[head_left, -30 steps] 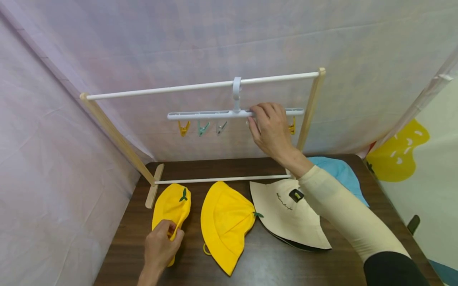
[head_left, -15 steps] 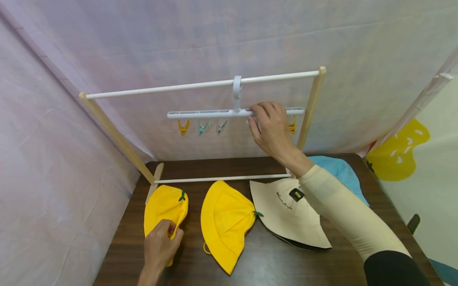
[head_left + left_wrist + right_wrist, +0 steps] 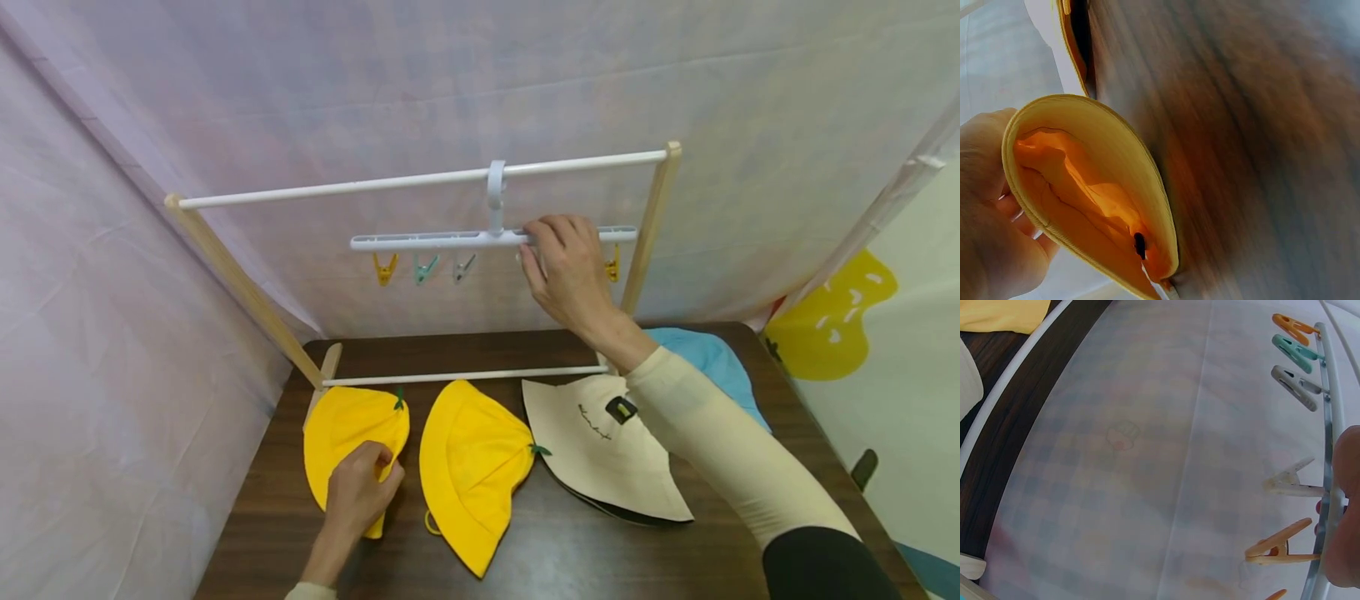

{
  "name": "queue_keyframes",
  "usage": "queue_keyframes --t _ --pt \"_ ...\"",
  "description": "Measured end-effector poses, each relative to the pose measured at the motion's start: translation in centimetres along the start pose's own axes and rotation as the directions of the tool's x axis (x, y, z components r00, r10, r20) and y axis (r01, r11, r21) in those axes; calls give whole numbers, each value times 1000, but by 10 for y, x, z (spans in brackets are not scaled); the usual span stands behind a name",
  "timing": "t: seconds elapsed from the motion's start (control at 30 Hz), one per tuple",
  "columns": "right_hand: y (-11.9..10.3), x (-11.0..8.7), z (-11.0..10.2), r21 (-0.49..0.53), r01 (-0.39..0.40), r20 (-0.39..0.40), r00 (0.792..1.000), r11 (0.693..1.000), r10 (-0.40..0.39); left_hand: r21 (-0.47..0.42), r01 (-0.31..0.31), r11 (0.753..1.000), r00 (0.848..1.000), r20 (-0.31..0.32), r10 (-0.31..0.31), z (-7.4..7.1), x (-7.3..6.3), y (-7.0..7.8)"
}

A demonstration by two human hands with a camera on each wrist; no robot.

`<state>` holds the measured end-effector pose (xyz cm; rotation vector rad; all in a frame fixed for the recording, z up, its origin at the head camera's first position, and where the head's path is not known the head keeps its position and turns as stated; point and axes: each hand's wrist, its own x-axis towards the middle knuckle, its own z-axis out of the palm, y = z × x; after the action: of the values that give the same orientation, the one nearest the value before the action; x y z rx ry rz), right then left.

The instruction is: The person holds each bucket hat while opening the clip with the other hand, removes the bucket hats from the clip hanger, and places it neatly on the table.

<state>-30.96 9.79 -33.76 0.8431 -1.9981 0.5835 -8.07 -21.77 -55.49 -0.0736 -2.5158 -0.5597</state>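
My left hand pinches the brim of a yellow bucket hat with a green sprout at its crown, over the left of the table. In the left wrist view the hat's inside faces the camera, with a small dark spot in it. My right hand grips the right half of a white clip hanger, its fingers curled over the bar. Under the bar hang an orange clip, a green clip and a grey clip. Nearer the right hand are a white clip and a pale orange clip.
The hanger's hook sits on the top rod of a wooden-sided rack. On the dark table lie a second yellow hat, a beige hat and a blue hat, partly behind the right arm.
My left hand has shifted slightly right and away from me with the yellow hat, whose near end has lifted and whose crown has turned rightward. The right hand stays in place on the hanger.
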Motion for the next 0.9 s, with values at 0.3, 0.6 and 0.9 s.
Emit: queue_keyframes --t 0.3,0.6,0.9 --pt "-2 0 -2 -15 12 -3 1000 1000 -12 -26 77 997 989 132 -73 4 4 0" --pt "2 -2 -4 6 29 -20 999 1000 -29 -28 33 999 992 124 -29 5 10 4" --pt "11 -9 -7 31 80 -17 997 996 -80 -82 -45 996 997 53 49 4 24 13"
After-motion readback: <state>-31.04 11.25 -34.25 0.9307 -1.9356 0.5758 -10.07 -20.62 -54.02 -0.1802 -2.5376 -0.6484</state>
